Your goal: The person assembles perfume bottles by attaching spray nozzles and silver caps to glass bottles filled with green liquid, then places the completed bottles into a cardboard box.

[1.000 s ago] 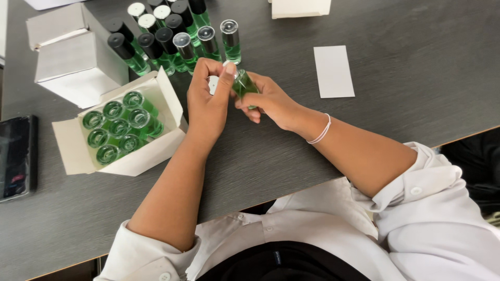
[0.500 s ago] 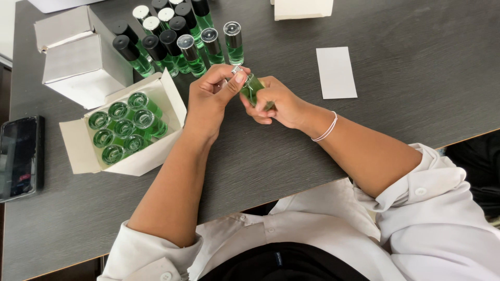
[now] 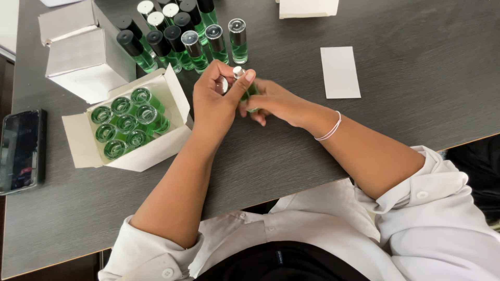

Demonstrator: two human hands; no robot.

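- The small green bottle I am working on is mostly hidden: only a sliver of green glass shows between my hands, and its silver top peeks out at my left fingertips.
- My left hand is closed around the top end, thumb and forefinger pinched on the silver cap.
- My right hand is wrapped around the body of the bottle, fingers curled under it, so I cannot make out its lower end.
- The bottle sits just above the dark grey table, near its middle, right in front of the standing bottles.
- The open white carton to my left holds green bottles without caps, packed upright and touching one another.
- Behind my hands stands a cluster of green bottles, some with black caps, some with silver or white tops; the far ones are cut off by the frame's upper edge.
- Two closed white boxes sit beside that cluster.
- A white card lies flat to my right.
- A dark phone lies at the left edge.
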